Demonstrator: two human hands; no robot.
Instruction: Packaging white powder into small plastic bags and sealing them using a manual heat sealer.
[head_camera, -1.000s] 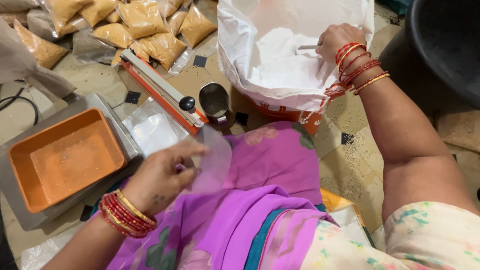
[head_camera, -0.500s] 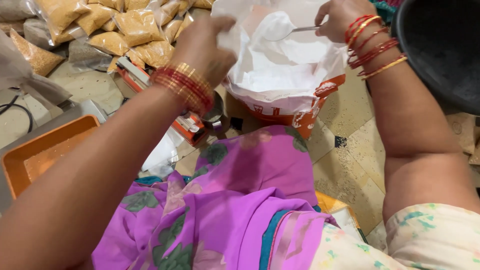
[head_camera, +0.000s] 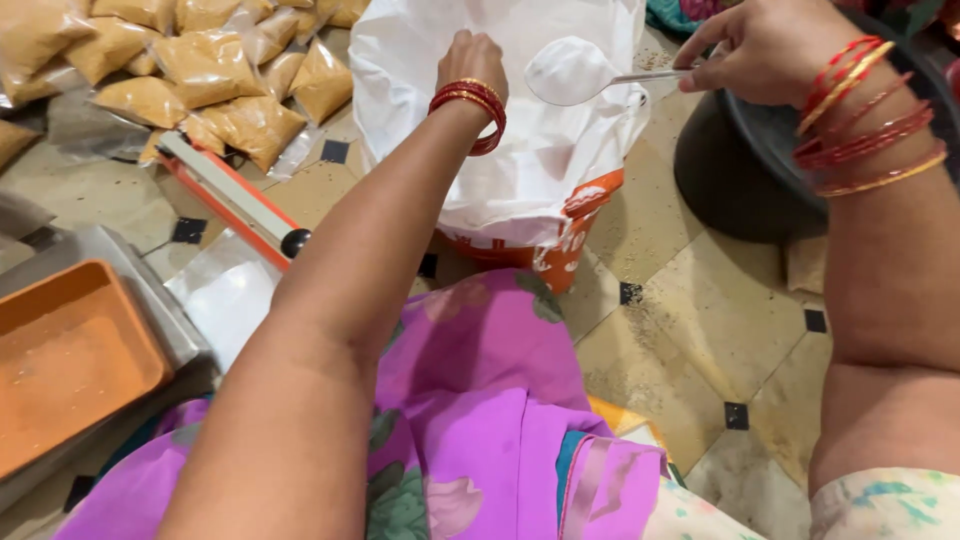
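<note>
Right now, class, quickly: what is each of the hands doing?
Left hand: closed, reaching into the white sack; what it grips cannot be told.
Right hand: closed on a spoon heaped with white powder.

The tiled floor (head_camera: 690, 340) carried a white sack (head_camera: 520, 170), a heap of filled clear packets (head_camera: 200, 70), an orange heat sealer (head_camera: 235, 200), a scale with an orange tray (head_camera: 70, 350) and a dark pan (head_camera: 740, 170).
</note>
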